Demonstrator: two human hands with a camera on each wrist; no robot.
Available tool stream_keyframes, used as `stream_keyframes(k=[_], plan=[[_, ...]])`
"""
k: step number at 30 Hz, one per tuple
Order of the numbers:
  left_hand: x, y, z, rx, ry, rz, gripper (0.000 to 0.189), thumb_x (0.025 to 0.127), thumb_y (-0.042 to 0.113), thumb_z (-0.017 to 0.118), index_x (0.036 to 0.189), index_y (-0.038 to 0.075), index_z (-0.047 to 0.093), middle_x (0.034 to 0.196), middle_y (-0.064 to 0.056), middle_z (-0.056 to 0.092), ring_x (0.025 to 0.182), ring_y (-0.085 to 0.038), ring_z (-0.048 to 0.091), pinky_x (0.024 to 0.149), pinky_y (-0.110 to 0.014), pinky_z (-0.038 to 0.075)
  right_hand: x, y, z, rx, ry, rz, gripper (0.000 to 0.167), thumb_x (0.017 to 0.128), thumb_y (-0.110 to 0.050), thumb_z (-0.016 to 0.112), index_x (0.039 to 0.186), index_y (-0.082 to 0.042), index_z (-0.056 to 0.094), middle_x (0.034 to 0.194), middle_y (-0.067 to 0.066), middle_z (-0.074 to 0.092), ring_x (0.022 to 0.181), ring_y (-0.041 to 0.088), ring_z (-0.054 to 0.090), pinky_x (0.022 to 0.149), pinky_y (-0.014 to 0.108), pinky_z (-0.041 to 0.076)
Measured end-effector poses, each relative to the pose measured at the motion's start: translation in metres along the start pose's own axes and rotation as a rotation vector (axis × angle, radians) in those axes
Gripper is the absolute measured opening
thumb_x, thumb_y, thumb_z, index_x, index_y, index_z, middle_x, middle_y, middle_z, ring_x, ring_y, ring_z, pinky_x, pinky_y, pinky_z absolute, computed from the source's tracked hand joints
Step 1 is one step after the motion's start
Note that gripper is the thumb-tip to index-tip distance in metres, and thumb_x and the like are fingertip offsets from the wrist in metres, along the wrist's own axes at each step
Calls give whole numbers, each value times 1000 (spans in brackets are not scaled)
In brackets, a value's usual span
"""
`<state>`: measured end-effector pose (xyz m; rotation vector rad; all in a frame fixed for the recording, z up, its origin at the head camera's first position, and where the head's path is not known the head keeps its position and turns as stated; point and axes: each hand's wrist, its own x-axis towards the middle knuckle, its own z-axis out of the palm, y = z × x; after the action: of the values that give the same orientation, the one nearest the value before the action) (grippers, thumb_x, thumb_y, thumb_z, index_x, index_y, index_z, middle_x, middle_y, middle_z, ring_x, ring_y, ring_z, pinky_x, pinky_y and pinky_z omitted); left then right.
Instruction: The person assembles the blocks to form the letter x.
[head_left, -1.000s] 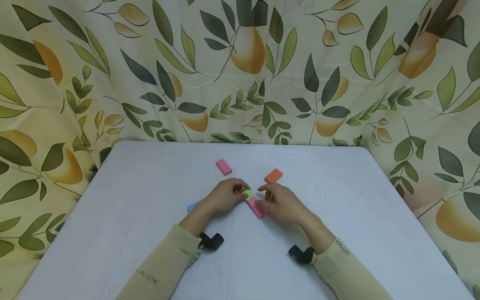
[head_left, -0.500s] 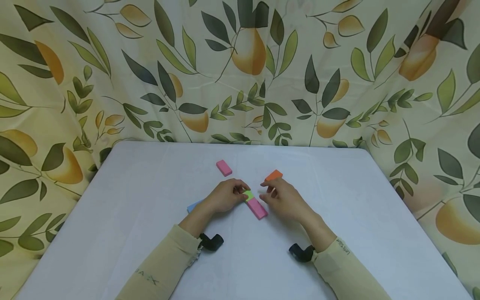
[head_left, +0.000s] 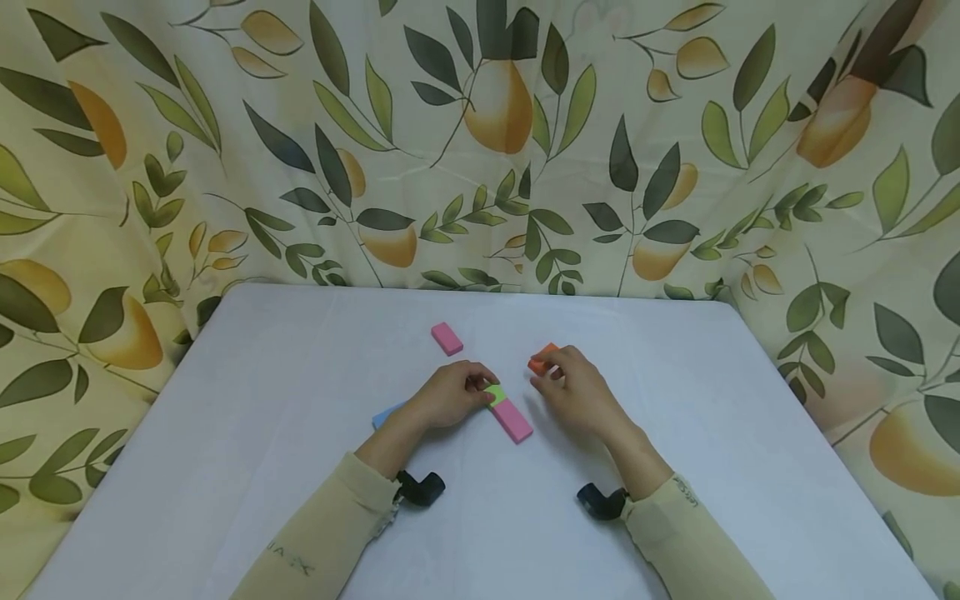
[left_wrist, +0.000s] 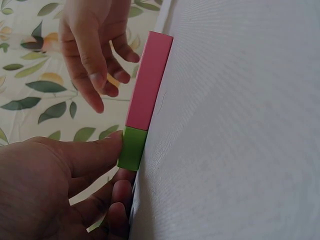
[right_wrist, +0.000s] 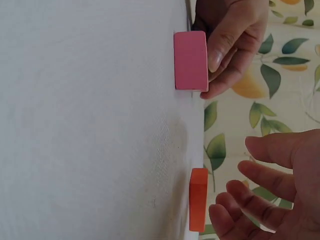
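Note:
My left hand (head_left: 453, 392) pinches a small green block (head_left: 495, 395) between thumb and fingers. A long pink block (head_left: 513, 420) lies end to end with the green one on the white table, its near end pointing toward the right forearm. In the left wrist view the thumb presses the side of the green block (left_wrist: 132, 148), and the pink block (left_wrist: 150, 81) meets it flush. My right hand (head_left: 573, 387) reaches over to an orange block (head_left: 542, 360) with its fingers spread and slightly bent. The right wrist view shows a gap between the fingers and the orange block (right_wrist: 198, 199).
Another pink block (head_left: 447, 338) lies farther back on the table (head_left: 300, 500). A blue block (head_left: 386, 414) is partly hidden by the left forearm. A patterned curtain (head_left: 480, 208) hangs behind the table's back edge. Black wrist cameras (head_left: 422, 489) jut inward from both sleeves.
My right hand has let go of the long pink block and moved away from it, up to the orange block. The left hand has kept its place at the green block.

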<state>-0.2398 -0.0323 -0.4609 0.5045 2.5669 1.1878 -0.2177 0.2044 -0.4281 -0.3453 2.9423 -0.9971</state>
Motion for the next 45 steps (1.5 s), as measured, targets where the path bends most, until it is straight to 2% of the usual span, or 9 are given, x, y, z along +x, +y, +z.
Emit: stream_keyframes(k=[9,29,45], plan=[[-2,-1,0,-2,-2,-3,20,98,23,72,118,22,74,98,3,63,93,-17,57,83,-33,48,5,7,1,-14,50,31,35,100,-19,67,133,-8,66,125,15,59,114,32,61,95,49,52],[0,-2,-1,6,-1,5,20,98,22,72,118,21,74,99,3,63,93,-16,56,84,-33,48,17,19,-1,3,66,95,43,102,-20,64,143,-8,60,138,18,52,117,35,57,101,52,49],[0,-2,1,-12,0,-25,19,98,23,72,117,22,73,99,2,63,93,-18,56,83,-32,48,23,32,0,10,64,95,44,102,-21,63,144,-6,59,139,21,51,123,38,56,105,55,46]])
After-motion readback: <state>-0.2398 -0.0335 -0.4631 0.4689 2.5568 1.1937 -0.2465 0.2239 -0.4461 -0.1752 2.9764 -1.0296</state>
